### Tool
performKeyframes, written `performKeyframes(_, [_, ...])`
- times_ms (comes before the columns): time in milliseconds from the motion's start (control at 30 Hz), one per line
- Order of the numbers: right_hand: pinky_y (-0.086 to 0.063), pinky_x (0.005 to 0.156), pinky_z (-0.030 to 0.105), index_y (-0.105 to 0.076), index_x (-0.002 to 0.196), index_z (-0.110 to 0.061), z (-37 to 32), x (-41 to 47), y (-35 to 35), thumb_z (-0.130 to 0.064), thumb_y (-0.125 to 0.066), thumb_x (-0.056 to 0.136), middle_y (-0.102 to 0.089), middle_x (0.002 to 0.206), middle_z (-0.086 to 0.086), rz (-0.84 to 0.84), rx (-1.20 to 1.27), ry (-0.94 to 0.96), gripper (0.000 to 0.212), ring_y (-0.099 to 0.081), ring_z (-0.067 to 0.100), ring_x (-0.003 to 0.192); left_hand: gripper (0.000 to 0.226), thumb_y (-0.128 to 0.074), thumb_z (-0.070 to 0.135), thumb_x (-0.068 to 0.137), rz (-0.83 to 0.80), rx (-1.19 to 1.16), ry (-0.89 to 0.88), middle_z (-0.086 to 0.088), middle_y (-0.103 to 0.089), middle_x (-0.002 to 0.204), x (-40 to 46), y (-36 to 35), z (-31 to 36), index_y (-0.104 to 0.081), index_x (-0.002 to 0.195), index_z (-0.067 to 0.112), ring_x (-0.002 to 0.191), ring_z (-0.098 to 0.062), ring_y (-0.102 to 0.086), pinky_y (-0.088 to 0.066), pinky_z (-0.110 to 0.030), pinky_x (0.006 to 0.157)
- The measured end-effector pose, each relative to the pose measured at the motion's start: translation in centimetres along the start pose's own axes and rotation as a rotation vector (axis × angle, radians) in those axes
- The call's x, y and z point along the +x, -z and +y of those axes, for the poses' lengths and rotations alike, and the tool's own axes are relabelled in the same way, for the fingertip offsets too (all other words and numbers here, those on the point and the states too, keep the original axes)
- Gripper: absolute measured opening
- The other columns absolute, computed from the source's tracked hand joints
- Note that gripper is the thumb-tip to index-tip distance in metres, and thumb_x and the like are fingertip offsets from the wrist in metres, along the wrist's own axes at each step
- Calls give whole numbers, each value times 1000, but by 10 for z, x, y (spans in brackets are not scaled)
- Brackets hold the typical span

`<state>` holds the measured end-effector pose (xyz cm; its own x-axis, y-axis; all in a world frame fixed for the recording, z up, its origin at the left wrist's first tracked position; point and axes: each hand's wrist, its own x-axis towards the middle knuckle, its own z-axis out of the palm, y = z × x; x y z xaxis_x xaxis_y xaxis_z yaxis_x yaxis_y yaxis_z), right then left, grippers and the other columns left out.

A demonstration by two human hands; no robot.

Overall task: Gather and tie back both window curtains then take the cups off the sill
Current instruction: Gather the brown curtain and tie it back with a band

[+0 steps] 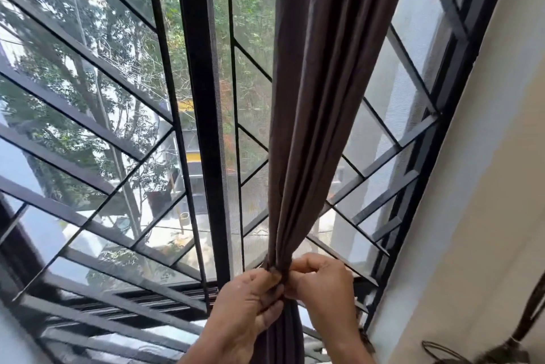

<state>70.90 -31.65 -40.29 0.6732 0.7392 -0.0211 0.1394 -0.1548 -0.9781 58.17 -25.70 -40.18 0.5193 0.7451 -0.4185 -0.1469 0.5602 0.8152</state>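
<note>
A: Where is the curtain?

B: The dark brown pleated fabric curtain [309,104] hangs in front of the window, right of the middle, and is drawn into a narrow bunch low down in the near part of the view.

A: And the hands?

B: Both meet at that bunch. The left hand [247,301] has its grip closed on the gathered fabric from the left, fingers curled into the folds. The right hand [321,281] pinches the same bunch from the right, fingers bent tight, touching the left hand's fingers.

A: What lies around it?

B: Behind the curtain stands the black metal window grille [88,115] with slanted bars, and a thick black upright frame post [200,115] just left of the curtain. Green trees [97,39] show far outside. A cream plaster wall [483,186] fills the right side.
</note>
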Motion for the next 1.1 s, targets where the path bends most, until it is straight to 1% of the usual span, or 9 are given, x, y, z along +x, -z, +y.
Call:
performKeyframes(100, [-70,79,51,-80,79,-14,2,3,0,-13,-93,69,-82,76,10,27,132,-2,17,-83,30,76,18,-89,28,69,-6,64,-87,-8,-80,87,-1,1,-1,-82,81,15,78,-9,-76,-54,-31,76])
performKeyframes(200, [-68,90,52,-77,96,-5,-1,3,5,4,-85,80,-79,92,26,-59,389,-69,21,-82,33,85,32,-91,30,67,27,75,-174,-13,-84,100,-3,1,-5,-84,90,10,92,-14,-79,-54,-33,82])
performKeyframes(300, [-67,87,46,-67,114,-4,-9,0,8,2,-85,74,-78,91,15,-105,501,-96,44,-81,26,84,40,-94,31,66,54,51,-243,-23,-82,96,-4,1,-8,-80,90,2,87,-21,-72,-50,-36,87])
performKeyframes(467, [-66,81,41,-58,121,-11,-10,4,3,11,-84,81,-80,93,18,-70,474,-104,53,-82,29,84,9,-89,14,78,45,111,-312,-13,-82,82,-6,-3,-7,-83,73,11,75,-13,-76,-54,-29,82])
performKeyframes(533, [-66,84,44,-56,123,-12,-8,7,1,7,-90,77,-79,94,17,-74,523,-108,60,-83,31,85,1,-86,11,83,22,128,-310,-13,-85,91,-7,-2,-5,-86,82,10,85,-15,-81,-56,-29,86])
performKeyframes(633, [-64,87,43,-53,127,-12,-5,8,-3,-1,-92,68,-75,90,9,-78,638,-99,72,-80,28,86,16,-82,13,89,4,19,-235,-15,-84,109,-1,2,-3,-83,103,7,106,-23,-80,-57,-36,98])
performKeyframes(800, [-53,91,49,-44,145,-12,8,17,-5,5,-78,69,-62,116,16,-134,879,-128,85,-66,38,107,26,-71,7,90,-81,-248,-91,-23,-81,114,5,-7,1,-77,113,-4,95,-24,-78,-64,-35,97])
performKeyframes(933, [-57,85,46,-42,145,-16,11,25,2,13,-71,71,-60,123,20,-264,936,-132,84,-69,38,105,34,-72,2,94,-148,-279,-53,-25,-77,124,4,-2,2,-71,126,-10,114,-31,-71,-53,-41,114])
performKeyframes(1100, [-57,84,48,-46,141,-9,7,26,6,17,-71,69,-61,122,22,-318,900,-101,80,-72,39,98,36,-84,7,81,-140,-182,-88,-22,-79,107,10,4,-4,-76,113,-8,91,-22,-79,-67,-30,88])
